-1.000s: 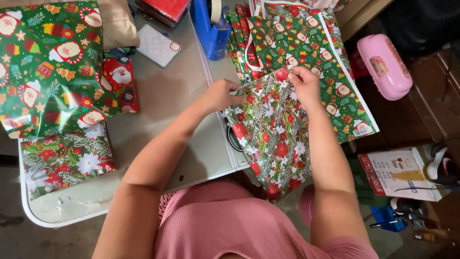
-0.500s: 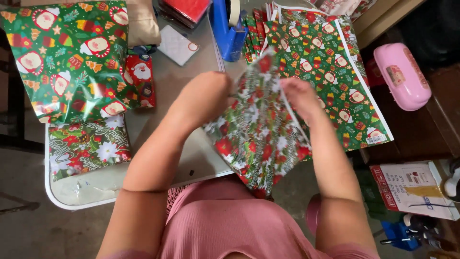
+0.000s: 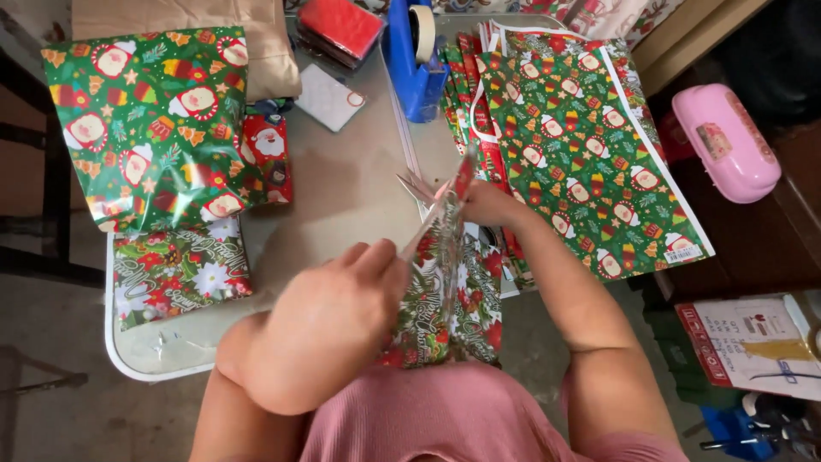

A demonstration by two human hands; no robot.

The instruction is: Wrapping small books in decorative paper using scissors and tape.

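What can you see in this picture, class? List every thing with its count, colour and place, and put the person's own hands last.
gift bag: one, shiny green and red print, held edge-on between both hands at the table's near edge
stack of gift bags: several, count unclear, green with red figures, table's right side
wrapped parcel: one, green with red figures, far left
flowered flat pack: one, green, red and white, near left
tape dispenser: one, blue, far middle
red flat pack: one, far edge
white tag: one, beside the dispenser
pink case: one, off the table, right
table: one, grey
left hand: gripping the bag's near rim
right hand: gripping its far rim
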